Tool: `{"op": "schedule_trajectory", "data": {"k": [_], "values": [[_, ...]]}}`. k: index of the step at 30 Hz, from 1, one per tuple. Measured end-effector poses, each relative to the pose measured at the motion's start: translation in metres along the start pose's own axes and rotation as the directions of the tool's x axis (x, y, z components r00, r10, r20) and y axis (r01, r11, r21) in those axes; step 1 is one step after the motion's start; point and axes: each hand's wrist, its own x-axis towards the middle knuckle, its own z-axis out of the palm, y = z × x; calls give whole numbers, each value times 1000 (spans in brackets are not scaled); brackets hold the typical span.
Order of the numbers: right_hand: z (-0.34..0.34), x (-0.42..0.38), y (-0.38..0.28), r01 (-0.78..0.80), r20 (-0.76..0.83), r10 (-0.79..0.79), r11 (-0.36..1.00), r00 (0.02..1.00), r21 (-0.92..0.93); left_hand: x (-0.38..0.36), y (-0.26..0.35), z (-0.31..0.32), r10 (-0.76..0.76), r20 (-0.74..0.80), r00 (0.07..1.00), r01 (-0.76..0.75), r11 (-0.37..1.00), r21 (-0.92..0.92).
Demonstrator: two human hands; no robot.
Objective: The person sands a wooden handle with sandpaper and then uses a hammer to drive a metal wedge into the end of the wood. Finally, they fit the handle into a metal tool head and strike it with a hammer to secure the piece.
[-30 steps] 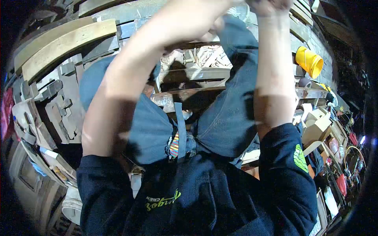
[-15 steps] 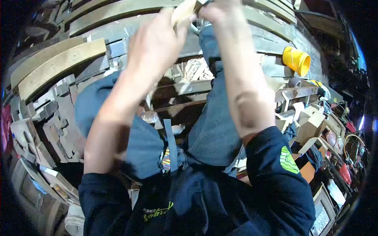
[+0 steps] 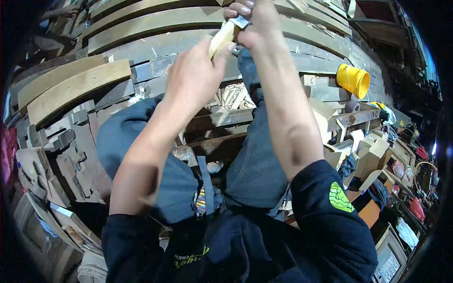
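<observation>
My left hand (image 3: 196,68) is closed around one end of a pale wooden piece (image 3: 222,38), its thumb laid along the side. The wood slants up toward my right hand (image 3: 257,27), whose fingers are curled at its far end. Between those fingers and the wood shows a small, flat, bluish-white piece (image 3: 239,21), pinched in my right hand; I cannot tell what kind of thing it is. Both arms reach out over my spread knees.
Long planks (image 3: 155,30) run across the floor ahead. Two curved boards (image 3: 80,89) lie at left. Wood chips (image 3: 233,96) lie heaped between my legs. A yellow bucket (image 3: 353,81) lies tipped at right, above open cardboard boxes (image 3: 370,151) and clutter.
Both hands and the wooden piece sit slightly lower in view, and the right-hand fingers now show. The earlier motion blur has lessened. My left hand still grips the wood.
</observation>
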Motion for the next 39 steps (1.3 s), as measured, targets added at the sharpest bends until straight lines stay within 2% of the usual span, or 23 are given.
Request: {"op": "schedule_trajectory", "data": {"k": [2,3,4,6,8,9,10,11,12,14,15,16,17,18,19,20,21,22,24,26,30,36,39], "values": [[-20,9,-6,-190,376,129,974,917,128,0,6,-9,16,74,997,0,978,-206],[-22,7,-13,-238,632,71,954,771,184,-2,14,-21,-95,412,906,337,749,-570],[-20,5,-19,-299,829,-18,928,559,222,-5,20,-29,-14,708,706,672,331,-663],[-5,-16,-18,-384,886,-191,848,423,366,-12,16,-19,227,739,635,739,99,-666],[-13,-4,-18,-399,843,-120,840,525,368,-6,22,-24,-24,705,709,675,313,-668],[-17,4,-16,-302,734,35,924,678,235,-3,29,-22,-221,458,861,490,606,-627],[-10,6,-10,-189,461,75,960,884,207,-2,21,-17,-220,460,860,490,605,-627],[-3,4,-5,-162,307,104,972,946,169,-1,9,-11,-137,132,982,175,921,-348],[3,0,-1,-143,148,124,981,981,127,-2,-1,-5,102,-137,985,-88,991,102],[-3,2,-1,-151,115,143,986,983,70,-2,2,-9,37,-58,998,-33,998,61],[-9,1,-5,-209,336,148,966,930,153,-2,3,-13,-114,210,971,183,921,-344],[-14,0,-9,-282,539,125,935,833,218,-3,10,-20,-129,498,858,452,650,-611],[-16,3,-13,-284,770,2,930,638,232,-4,24,-30,-114,637,762,614,440,-656],[-16,8,-17,-288,918,-127,926,375,246,-5,21,-28,-108,641,760,614,442,-654],[-11,-1,-22,-308,947,-187,913,263,266,-7,15,-25,147,744,651,721,185,-668],[-7,-12,-19,-381,910,-227,852,348,359,-8,11,-22,419,732,538,820,-59,-569],[-11,-5,-21,-339,893,-207,872,398,354,-7,10,-16,394,734,553,819,-92,-567],[-13,1,-23,-298,875,-188,891,447,344,-4,13,-19,397,734,551,820,-91,-565],[-21,6,-28,-227,646,-134,867,752,444,4,22,-29,-5,739,673,712,274,-647],[-25,8,-35,-62,468,-171,895,867,442,3,27,-33,-139,629,765,606,486,-630],[-33,13,-37,159,179,-247,904,952,398,6,11,-26,-106,575,811,493,654,-574],[-65,34,-62,157,40,-202,858,979,490,3,5,-33,-108,568,816,443,749,-493],[-77,31,-72,359,-280,-261,844,924,399,-1,-2,-30,-79,478,875,340,803,-490]]}}
